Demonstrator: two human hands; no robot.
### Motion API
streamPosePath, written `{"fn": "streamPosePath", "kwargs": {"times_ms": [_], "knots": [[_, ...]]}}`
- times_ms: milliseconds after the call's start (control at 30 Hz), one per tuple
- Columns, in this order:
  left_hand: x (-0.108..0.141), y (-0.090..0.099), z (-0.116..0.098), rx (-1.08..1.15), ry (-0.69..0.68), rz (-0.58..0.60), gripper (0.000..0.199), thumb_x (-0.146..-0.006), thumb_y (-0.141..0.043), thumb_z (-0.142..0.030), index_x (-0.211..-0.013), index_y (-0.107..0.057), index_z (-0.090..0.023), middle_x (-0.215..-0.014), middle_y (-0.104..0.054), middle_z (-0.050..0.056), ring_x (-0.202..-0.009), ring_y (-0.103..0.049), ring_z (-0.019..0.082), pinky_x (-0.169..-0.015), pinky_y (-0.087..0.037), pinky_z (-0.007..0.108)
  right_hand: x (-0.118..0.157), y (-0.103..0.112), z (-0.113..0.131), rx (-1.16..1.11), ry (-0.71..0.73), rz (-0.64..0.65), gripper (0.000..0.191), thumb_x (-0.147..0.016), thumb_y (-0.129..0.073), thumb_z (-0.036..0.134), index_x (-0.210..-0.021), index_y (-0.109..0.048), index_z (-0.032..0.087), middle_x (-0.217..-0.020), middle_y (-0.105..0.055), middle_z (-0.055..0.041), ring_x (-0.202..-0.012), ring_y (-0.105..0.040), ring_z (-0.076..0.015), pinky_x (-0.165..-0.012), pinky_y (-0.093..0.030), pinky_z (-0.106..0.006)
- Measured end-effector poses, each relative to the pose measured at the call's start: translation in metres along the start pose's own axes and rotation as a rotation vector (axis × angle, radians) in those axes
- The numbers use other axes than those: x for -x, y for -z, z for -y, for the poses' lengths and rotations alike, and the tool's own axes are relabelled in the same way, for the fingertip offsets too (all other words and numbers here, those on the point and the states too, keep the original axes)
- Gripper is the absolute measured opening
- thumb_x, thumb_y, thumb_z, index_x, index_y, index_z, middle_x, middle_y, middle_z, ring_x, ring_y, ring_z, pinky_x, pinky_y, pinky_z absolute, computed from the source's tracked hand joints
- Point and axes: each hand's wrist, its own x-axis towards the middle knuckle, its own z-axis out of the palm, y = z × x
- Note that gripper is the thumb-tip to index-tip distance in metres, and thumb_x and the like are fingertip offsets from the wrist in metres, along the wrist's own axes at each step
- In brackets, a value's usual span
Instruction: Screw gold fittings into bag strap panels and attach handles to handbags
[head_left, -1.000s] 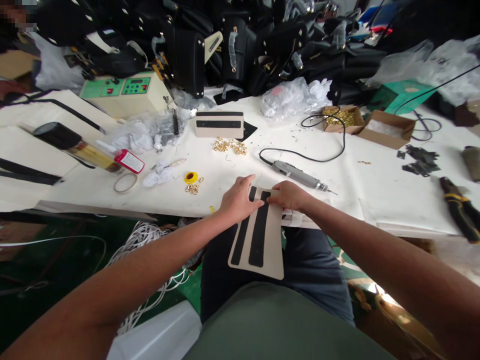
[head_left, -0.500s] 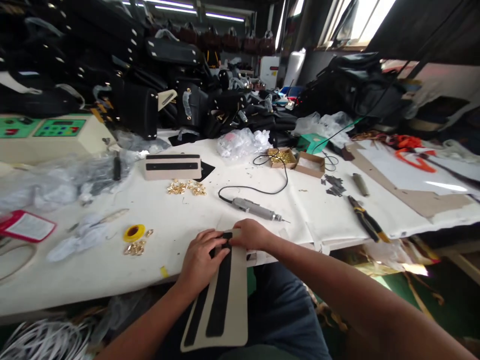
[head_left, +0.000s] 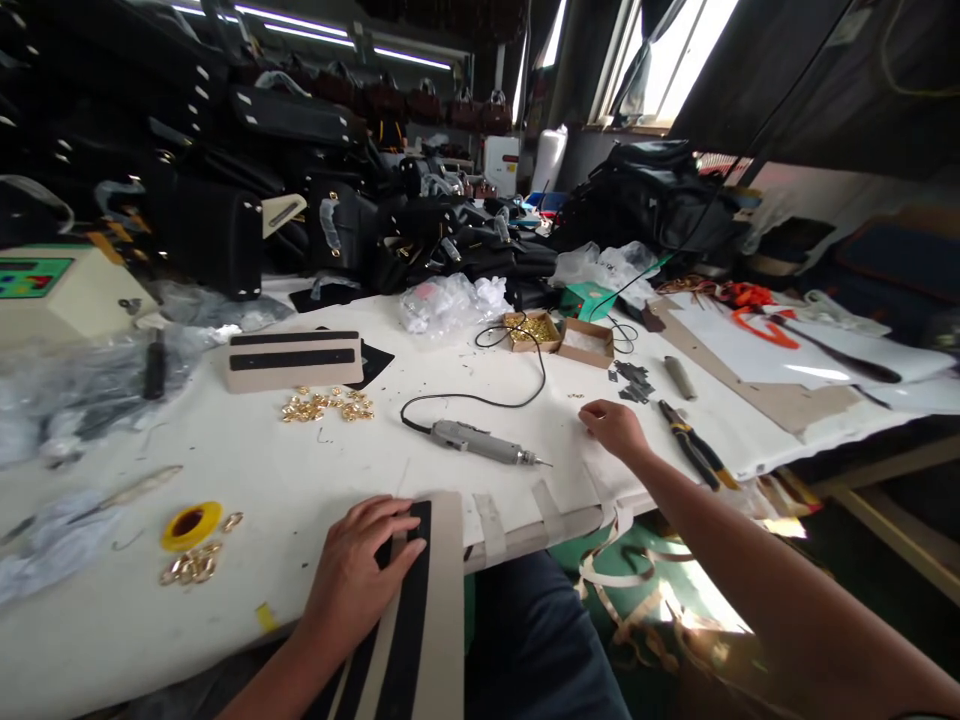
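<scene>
My left hand holds a beige bag panel with black strips along it, fingers and thumb on its upper face near the far end. The panel reaches from the table edge down toward my lap, and its lower end is cut off by the picture. Out to the right, my right hand is closed low over the table, fingertips pinched together; anything between them is too small to make out. Beside those fingertips lie tiny gold pieces. A grey electric screwdriver with a black cord lies between the two hands.
A second beige panel lies behind gold fittings. At left are yellow tape and gold rings. Pliers, black plates and a box of gold parts are on the right. Black bags fill the back.
My right hand has let go of the panel's far end and moved right across the table to the tiny gold pieces. My left hand stays on the panel. The view has turned right.
</scene>
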Motion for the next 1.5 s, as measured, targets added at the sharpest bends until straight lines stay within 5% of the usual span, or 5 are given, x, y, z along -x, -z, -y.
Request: {"fn": "streamPosePath", "kwargs": {"times_ms": [300, 800, 933, 1133, 1500], "knots": [[-0.001, -0.001, 0.005, -0.019, -0.039, -0.03, 0.021, -0.09, -0.069, -0.046, -0.099, -0.082, -0.032, -0.121, -0.081, 0.004, -0.119, -0.07, 0.032, -0.102, -0.057, 0.051, -0.048, 0.041, -0.074, 0.254, -0.155, -0.053, 0.038, -0.089, -0.061, 0.042, -0.115, -0.081, 0.022, -0.115, -0.079, -0.0136, -0.103, -0.069, -0.0314, -0.077, -0.046, -0.036], [0.0, -0.003, 0.007, -0.008, -0.065, -0.037, 0.021, -0.091, -0.07, -0.047, -0.101, -0.081, -0.032, -0.121, -0.08, 0.003, -0.12, -0.069, 0.033, -0.103, -0.055, 0.052, -0.05, 0.039, -0.091, 0.327, -0.037, 0.025, 0.03, -0.093, -0.06, 0.04, -0.11, -0.081, 0.026, -0.129, -0.074, -0.0059, -0.112, -0.066, -0.027, -0.085, -0.046, -0.033], [0.001, -0.004, 0.007, -0.01, -0.05, -0.025, 0.021, -0.091, -0.07, -0.048, -0.1, -0.081, -0.032, -0.121, -0.08, 0.003, -0.122, -0.067, 0.033, -0.104, -0.053, 0.052, -0.048, 0.04, -0.092, 0.321, -0.051, 0.022, 0.025, -0.09, -0.064, 0.036, -0.103, -0.082, 0.025, -0.122, -0.076, -0.0068, -0.107, -0.066, -0.0266, -0.081, -0.046, -0.034], [0.001, -0.004, 0.007, -0.015, -0.059, -0.028, 0.025, -0.093, -0.068, -0.048, -0.102, -0.082, -0.029, -0.122, -0.08, 0.005, -0.123, -0.068, 0.032, -0.106, -0.053, 0.05, -0.058, 0.04, -0.085, 0.228, -0.103, 0.083, 0.022, -0.091, -0.065, 0.038, -0.094, -0.078, 0.021, -0.082, -0.074, -0.0034, -0.076, -0.067, -0.02, -0.066, -0.046, -0.029], [0.001, -0.001, 0.006, -0.046, -0.086, -0.024, 0.021, -0.093, -0.07, -0.045, -0.103, -0.08, -0.03, -0.122, -0.079, 0.004, -0.122, -0.067, 0.032, -0.102, -0.052, 0.05, -0.091, 0.002, -0.039, 0.198, -0.076, 0.18, 0.032, -0.102, -0.065, 0.042, -0.12, -0.069, 0.016, -0.119, -0.071, -0.0075, -0.101, -0.07, -0.0217, -0.088, -0.061, -0.041]]}}
